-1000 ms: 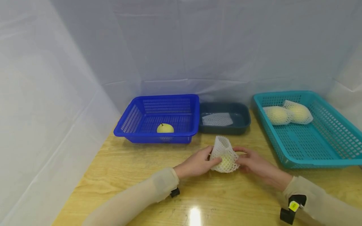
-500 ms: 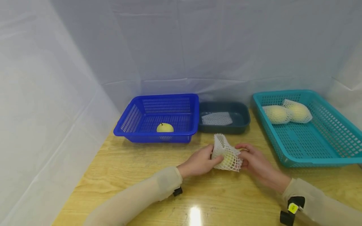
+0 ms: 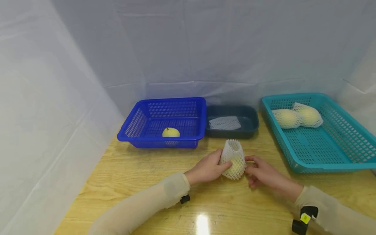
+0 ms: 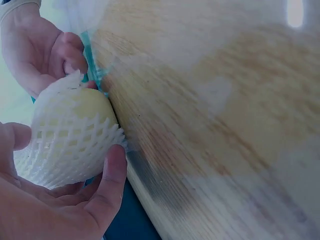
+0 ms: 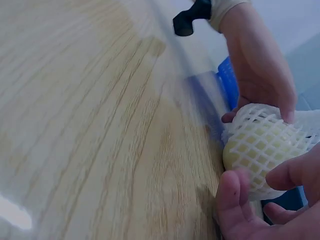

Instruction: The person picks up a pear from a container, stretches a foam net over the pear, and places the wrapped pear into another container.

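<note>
In the head view my left hand point(image 3: 207, 168) grips a pale yellow pear point(image 4: 95, 106) in a white foam net sleeve point(image 3: 233, 151), held above the table. Fingers and thumb wrap round the netted pear in the left wrist view. One end of the sleeve extends past the pear, pointing away from me. At the other end, some pear skin shows bare. My right hand point(image 3: 265, 174) is at the right of the pear, its bent fingers and thumb point(image 5: 285, 175) pinching the sleeve's rim; part of that contact is hidden.
A blue basket point(image 3: 167, 139) at the left holds one bare pear point(image 3: 171, 132). Beside it a dark tray point(image 3: 249, 122) contains flat foam netting point(image 3: 225, 123). Two netted pears point(image 3: 286, 118) lie in the teal basket point(image 3: 332, 168) at the right. White sheeting hangs behind the wooden table point(image 3: 141, 176).
The sleeve's rim was stretched out to the right by my right hand half a second ago and now lies closer to the pear. My left hand keeps its grip.
</note>
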{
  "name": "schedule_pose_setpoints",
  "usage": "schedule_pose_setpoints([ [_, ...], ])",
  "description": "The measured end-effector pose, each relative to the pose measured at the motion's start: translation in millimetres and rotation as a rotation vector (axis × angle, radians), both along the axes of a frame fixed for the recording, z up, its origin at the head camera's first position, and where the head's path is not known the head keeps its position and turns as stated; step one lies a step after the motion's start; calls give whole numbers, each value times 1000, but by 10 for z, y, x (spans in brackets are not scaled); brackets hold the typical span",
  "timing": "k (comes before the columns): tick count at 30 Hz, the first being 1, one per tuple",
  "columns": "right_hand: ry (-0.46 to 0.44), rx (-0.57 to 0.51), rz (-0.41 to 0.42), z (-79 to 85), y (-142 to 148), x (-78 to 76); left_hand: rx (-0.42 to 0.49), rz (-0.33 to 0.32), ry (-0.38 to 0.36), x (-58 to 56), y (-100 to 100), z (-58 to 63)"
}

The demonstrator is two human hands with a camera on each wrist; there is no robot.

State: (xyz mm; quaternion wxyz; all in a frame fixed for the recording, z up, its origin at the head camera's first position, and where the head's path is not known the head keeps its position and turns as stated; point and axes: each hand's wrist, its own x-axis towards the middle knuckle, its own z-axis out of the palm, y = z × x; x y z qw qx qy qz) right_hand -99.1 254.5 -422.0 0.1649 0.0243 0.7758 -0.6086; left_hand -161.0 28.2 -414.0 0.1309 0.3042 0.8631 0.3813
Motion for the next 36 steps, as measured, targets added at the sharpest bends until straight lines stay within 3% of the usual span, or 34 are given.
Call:
schedule_pose_setpoints([
  [5,132,176,20,41,14,-27,12,7,-37,-8,-1,-16],
  [8,297,266,66,73,24,-61,14,-6,-31,-26,8,-37],
  [12,444,308,159,73,23,-99,7,-26,2,-37,14,-54],
  [19,458,412,253,32,21,-119,-87,-29,48,-29,20,-49],
  [28,521,584,244,-5,-3,-145,-179,-51,122,-57,29,-35],
  [36,541,564,227,-22,-32,-167,-254,-74,181,-94,21,-21],
])
